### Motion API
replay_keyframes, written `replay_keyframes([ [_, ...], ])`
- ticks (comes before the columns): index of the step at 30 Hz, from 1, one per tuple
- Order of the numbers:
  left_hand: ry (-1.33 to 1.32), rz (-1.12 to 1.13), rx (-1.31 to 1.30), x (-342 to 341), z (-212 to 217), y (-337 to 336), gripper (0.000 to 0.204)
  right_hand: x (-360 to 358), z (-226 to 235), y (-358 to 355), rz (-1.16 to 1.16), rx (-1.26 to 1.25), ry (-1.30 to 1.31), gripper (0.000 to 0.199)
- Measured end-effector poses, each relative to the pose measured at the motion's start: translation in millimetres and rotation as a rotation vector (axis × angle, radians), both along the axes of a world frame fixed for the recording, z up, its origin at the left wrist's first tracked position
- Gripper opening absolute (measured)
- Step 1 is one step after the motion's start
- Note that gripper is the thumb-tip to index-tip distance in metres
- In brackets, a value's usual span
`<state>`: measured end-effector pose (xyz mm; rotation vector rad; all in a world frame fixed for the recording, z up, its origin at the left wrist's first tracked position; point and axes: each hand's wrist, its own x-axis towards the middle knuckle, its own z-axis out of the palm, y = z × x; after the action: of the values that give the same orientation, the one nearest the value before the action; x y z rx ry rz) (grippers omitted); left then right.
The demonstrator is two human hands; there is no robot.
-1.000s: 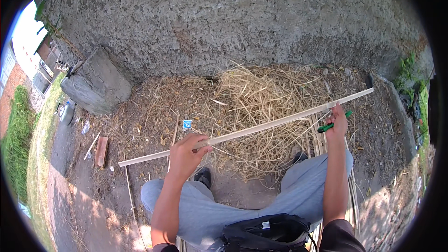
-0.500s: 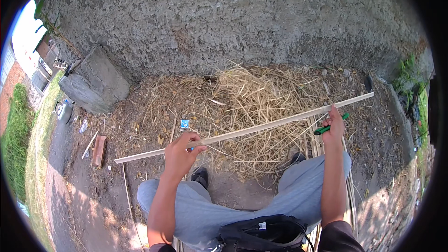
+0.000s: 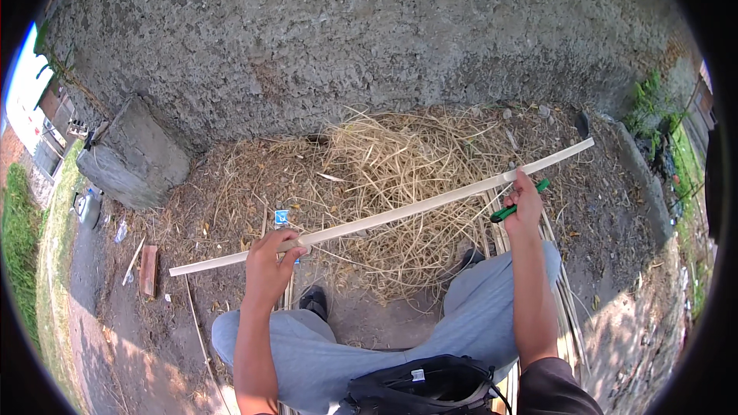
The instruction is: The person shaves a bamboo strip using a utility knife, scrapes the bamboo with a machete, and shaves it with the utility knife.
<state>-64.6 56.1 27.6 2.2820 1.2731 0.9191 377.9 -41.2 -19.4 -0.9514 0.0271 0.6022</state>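
A long pale split cane strip (image 3: 400, 214) runs from lower left to upper right across my lap, above a heap of dry straw-like shavings (image 3: 400, 177). My left hand (image 3: 270, 260) grips the strip near its left third. My right hand (image 3: 526, 198) holds a green-handled knife (image 3: 513, 207) against the strip near its right end. Both my knees in grey trousers (image 3: 461, 323) sit below the strip.
A rough concrete wall (image 3: 346, 38) rises just behind the shavings. A grey stone block (image 3: 134, 155) stands at the left. More cane strips (image 3: 565, 300) lie on the ground by my right leg, a brick piece (image 3: 148, 269) at the left, a black bag (image 3: 427, 388) on my lap.
The strip has slid slightly to the left through my hands, and my left hand has shifted a little left along it. My right hand stays at the same spot.
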Motion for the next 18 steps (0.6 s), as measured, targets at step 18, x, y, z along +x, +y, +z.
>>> replay_keyframes([
  [18,0.03,-0.016,-0.133,-16,-7,16,0.024,5,-1,7,0.018,0.035,-0.03,0.013],
])
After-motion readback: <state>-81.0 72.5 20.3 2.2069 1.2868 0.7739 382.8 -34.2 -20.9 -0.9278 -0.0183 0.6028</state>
